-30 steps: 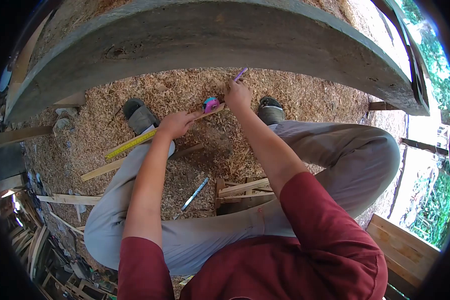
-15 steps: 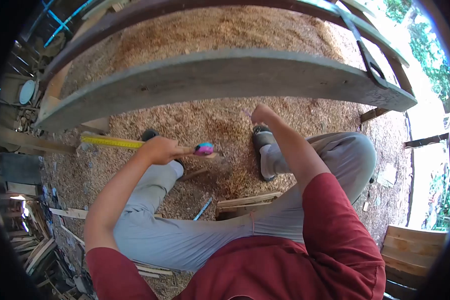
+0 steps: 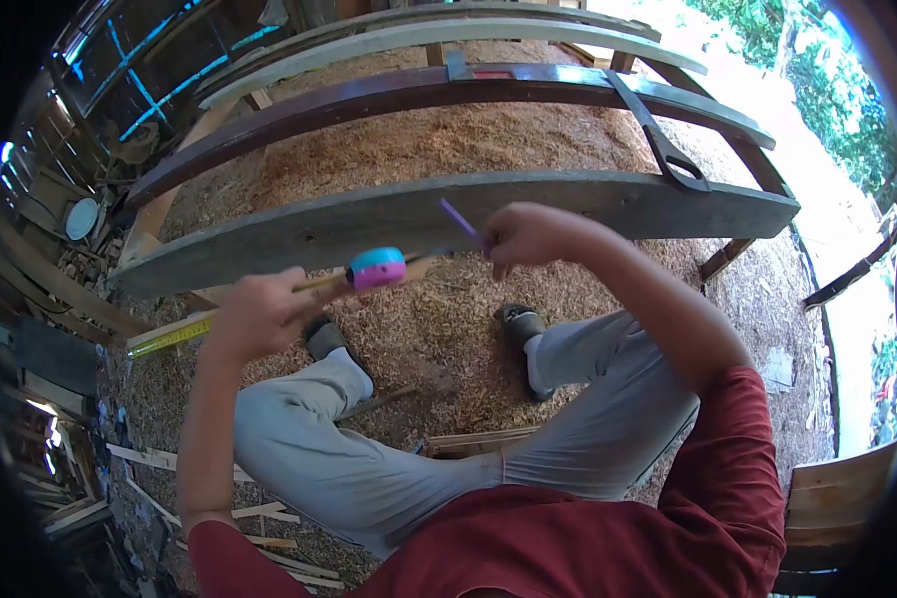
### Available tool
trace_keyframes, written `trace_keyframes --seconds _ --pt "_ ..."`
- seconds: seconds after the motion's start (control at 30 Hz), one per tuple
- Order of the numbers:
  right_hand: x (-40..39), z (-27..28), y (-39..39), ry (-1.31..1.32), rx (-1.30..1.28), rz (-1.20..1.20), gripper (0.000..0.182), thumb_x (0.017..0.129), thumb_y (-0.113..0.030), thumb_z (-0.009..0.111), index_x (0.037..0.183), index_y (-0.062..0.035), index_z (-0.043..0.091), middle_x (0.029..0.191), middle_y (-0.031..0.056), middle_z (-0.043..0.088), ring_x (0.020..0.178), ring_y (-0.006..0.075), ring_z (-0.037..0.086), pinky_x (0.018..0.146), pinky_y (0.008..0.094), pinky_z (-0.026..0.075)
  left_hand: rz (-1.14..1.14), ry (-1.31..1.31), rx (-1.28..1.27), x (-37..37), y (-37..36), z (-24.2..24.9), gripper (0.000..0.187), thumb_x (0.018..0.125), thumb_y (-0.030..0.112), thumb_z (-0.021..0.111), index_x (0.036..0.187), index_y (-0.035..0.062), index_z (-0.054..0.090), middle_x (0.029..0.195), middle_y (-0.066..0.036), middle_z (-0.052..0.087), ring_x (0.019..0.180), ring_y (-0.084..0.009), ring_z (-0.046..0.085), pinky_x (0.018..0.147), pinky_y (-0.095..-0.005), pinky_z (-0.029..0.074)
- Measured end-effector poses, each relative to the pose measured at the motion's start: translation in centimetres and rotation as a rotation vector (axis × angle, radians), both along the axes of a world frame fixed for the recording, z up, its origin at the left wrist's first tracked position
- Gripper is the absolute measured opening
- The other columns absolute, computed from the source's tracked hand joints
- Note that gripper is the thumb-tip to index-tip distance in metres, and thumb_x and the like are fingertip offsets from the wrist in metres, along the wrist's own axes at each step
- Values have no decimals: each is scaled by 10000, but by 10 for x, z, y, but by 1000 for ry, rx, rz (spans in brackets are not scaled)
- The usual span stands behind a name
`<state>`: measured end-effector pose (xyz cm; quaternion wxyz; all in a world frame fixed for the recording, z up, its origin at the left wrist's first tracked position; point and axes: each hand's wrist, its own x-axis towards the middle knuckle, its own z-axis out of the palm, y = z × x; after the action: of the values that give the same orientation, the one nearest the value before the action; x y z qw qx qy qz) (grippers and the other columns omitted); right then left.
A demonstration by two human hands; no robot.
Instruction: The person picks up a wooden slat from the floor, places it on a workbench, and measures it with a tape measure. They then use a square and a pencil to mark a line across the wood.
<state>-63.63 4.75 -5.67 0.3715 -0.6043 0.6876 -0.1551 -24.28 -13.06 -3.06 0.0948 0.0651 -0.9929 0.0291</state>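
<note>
My left hand [image 3: 259, 314] is closed round a thin wooden stick [image 3: 321, 287] and an extended yellow tape [image 3: 169, 337]. The tape's pink and blue case [image 3: 377, 267] sits just right of the fingers, along the stick. My right hand [image 3: 518, 239] pinches a slim purple pencil-like thing [image 3: 460, 221], its upper end pointing up and left. This hand is in front of the long grey board [image 3: 369, 221]. A hand saw [image 3: 668, 154] hangs across the boards further right.
A dark brown beam [image 3: 369, 98] runs behind the grey board. Wood shavings [image 3: 439, 349] cover the ground. Wood scraps [image 3: 269, 543] lie at the lower left, and a curved wooden piece [image 3: 839, 488] stands at the lower right. A post juts in at the right.
Both hands have risen toward the grey board, bringing the tape, stick and purple thing with them. The camera view has tilted up, showing more beams behind.
</note>
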Motion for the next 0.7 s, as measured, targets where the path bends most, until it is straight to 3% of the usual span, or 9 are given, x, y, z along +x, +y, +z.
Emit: trace_keyframes --seconds 0.03,0.13,0.27,0.3,0.4,0.47,0.5,0.57,0.7 --pt "2 31 8 19 -49 -40 224 944 -165 721 1078 1 787 1013 128 857 941 200 824 854 371 626 -1 4 -9 -7 -2 8 484 966 206 755 1412 394 745 839 -83 599 715 -328 676 620 -493 534" --pt "-15 80 18 39 -246 -130 235 950 -165 727 1090 18 776 1003 121 851 935 193 815 864 356 624 -43 72 80 -38 -14 40 174 989 233 750 1148 177 797 888 -120 627 784 -381 681 681 -514 530" --pt "-43 99 18 63 -716 -341 247 970 -194 776 1105 13 766 976 74 808 914 136 755 860 331 593 -87 129 55 -107 -34 46 164 1015 232 737 1123 112 770 916 -130 631 851 -402 695 709 -531 526" --pt "-52 96 11 71 -717 -338 247 970 -194 776 1105 13 766 976 74 808 914 136 755 860 331 593 -88 138 55 -126 -41 43 164 1015 232 737 1123 112 770 916 -130 631 851 -402 695 709 -531 526" --pt "-64 79 -4 -329 -1092 -557 159 1039 -140 783 1109 -14 714 925 1 733 870 72 678 795 273 538 -135 150 98 -179 -58 25 162 1035 294 723 1083 150 780 943 -101 678 873 -379 724 724 -518 559" --pt "-68 58 -14 -417 -1145 -570 141 1047 -117 776 1114 -24 694 924 -1 724 868 72 676 797 262 535 -188 113 135 -207 -67 11 291 1012 210 729 1300 216 774 933 -114 656 867 -381 700 730 -512 549" --pt "-71 48 -17 -509 -1211 -580 130 1055 -95 769 1119 -33 674 923 -3 716 865 73 674 800 252 531 -189 108 157 -219 -71 3 291 1012 210 729 1300 216 774 933 -114 656 867 -381 700 730 -512 549" --pt "-74 37 -22 -518 -1153 -540 146 1065 -64 750 1148 -37 634 965 12 705 894 78 681 819 263 545 -284 116 189 -238 -76 -11 526 1012 208 725 1514 360 688 940 -96 669 858 -362 703 726 -496 558" --pt "-69 22 -28 -627 -1113 -353 152 1082 -37 706 1184 -20 595 1041 34 682 947 98 688 863 283 563 -215 61 175 -249 -67 -12 675 1020 206 713 1632 450 565 943 -84 674 853 -349 708 720 -493 561"
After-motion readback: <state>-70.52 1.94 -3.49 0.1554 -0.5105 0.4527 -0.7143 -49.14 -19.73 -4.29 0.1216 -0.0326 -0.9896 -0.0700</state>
